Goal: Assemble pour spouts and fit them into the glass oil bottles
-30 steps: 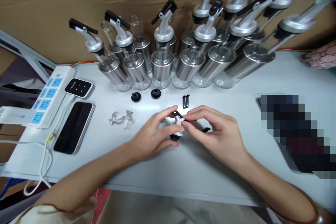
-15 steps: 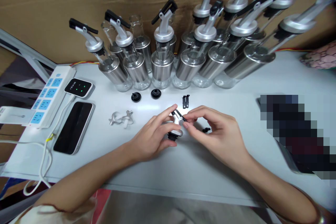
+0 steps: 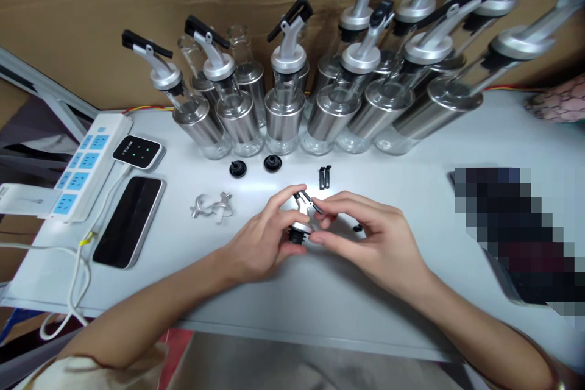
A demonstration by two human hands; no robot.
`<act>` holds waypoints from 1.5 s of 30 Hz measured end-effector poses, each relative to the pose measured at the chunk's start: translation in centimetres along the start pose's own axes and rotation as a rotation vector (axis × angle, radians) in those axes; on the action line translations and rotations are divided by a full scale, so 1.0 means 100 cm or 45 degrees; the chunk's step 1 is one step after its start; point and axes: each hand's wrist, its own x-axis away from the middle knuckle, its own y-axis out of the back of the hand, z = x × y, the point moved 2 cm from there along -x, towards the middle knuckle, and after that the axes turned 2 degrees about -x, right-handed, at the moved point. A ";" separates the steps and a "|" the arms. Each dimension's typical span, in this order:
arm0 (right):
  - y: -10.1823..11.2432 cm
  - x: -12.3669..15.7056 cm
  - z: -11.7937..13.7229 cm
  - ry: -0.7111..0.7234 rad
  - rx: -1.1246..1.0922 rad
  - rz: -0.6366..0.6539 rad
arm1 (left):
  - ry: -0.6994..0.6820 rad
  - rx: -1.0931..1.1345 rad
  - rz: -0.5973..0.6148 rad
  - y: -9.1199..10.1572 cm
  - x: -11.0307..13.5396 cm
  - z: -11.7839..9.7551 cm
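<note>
Both my hands meet at the middle of the white table (image 3: 320, 292) around a small silver pourer cap (image 3: 300, 214) with a black lever and black base. My left hand (image 3: 260, 241) wraps its fingers round the cap from the left. My right hand (image 3: 365, 237) pinches the cap's spout end from the right with thumb and fingertips. Two black rubber stoppers (image 3: 255, 166) lie just beyond, and small black lever pieces (image 3: 324, 177) lie behind my fingers. A silver spout part (image 3: 211, 205) rests to the left. A tiny black piece (image 3: 358, 228) lies by my right hand.
Several glass and steel oil bottles (image 3: 283, 109), most with pourer caps, stand in a row along the cardboard back wall. A power strip (image 3: 86, 167), a small black device (image 3: 138, 152) and a phone (image 3: 130, 220) lie at the left. A blurred dark item (image 3: 516, 225) is at the right.
My right hand has shifted left and closed in on the cap. The cap has tilted and turned a little between both hands. The view has moved slightly.
</note>
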 end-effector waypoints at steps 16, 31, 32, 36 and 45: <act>-0.008 0.006 0.000 0.038 0.081 -0.006 | -0.025 -0.033 -0.044 0.001 -0.004 0.002; -0.010 0.004 -0.003 -0.162 0.055 0.087 | -0.053 -0.014 -0.259 -0.002 -0.001 0.005; -0.009 0.004 -0.003 -0.154 0.052 0.078 | -0.038 -0.009 -0.249 -0.002 -0.001 0.004; -0.004 0.002 -0.002 -0.092 0.068 -0.006 | 0.088 0.018 -0.210 0.000 -0.002 0.003; -0.006 0.001 0.001 0.043 0.107 0.146 | 0.172 -0.197 -0.046 0.002 -0.005 0.000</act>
